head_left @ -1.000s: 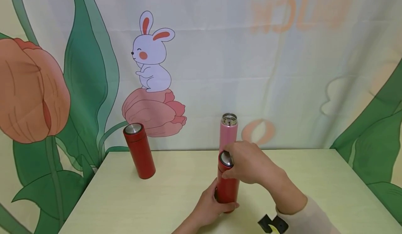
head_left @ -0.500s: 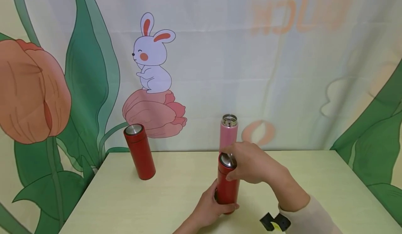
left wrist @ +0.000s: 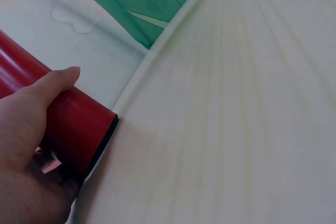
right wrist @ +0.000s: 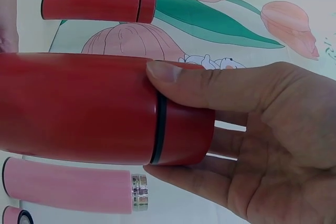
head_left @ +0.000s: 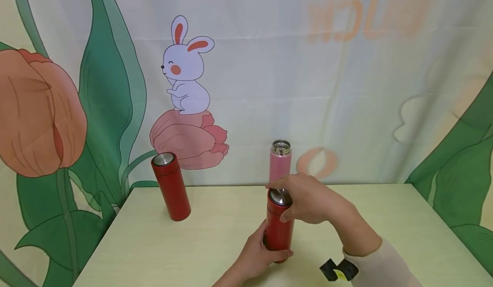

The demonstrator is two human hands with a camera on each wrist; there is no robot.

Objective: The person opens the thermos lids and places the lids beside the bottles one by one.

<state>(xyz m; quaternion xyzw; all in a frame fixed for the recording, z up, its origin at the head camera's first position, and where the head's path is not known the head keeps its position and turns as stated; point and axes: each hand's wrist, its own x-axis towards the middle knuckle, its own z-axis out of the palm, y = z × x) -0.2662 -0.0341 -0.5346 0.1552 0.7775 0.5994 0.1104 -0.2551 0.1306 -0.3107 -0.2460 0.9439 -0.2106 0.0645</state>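
Observation:
A red flask (head_left: pixel 279 231) with a steel-topped lid stands upright near the table's front. My left hand (head_left: pixel 259 255) grips its lower part, thumb across the front; the left wrist view shows this left hand (left wrist: pixel 31 124) around the flask's base (left wrist: pixel 84 129). From the right, my right hand (head_left: pixel 310 199) holds the lid. In the right wrist view, thumb and fingers of the right hand (right wrist: pixel 262 114) lie on either side of the lid (right wrist: pixel 186 124), the thumb tip reaching the dark seam. Just behind stands a pink flask (head_left: pixel 280 165), uncapped, its metal neck showing.
Another red flask (head_left: pixel 172 188), lid on, stands at the table's back left. A small pink piece with a dark ring (right wrist: pixel 11 215) lies at the lower left of the right wrist view. Behind the pale table (head_left: pixel 154 252) hangs a printed curtain (head_left: pixel 246 85).
My right hand has shifted slightly rightward and turned around the lid, uncovering more of its steel top. The left hand and the flasks have stayed in place.

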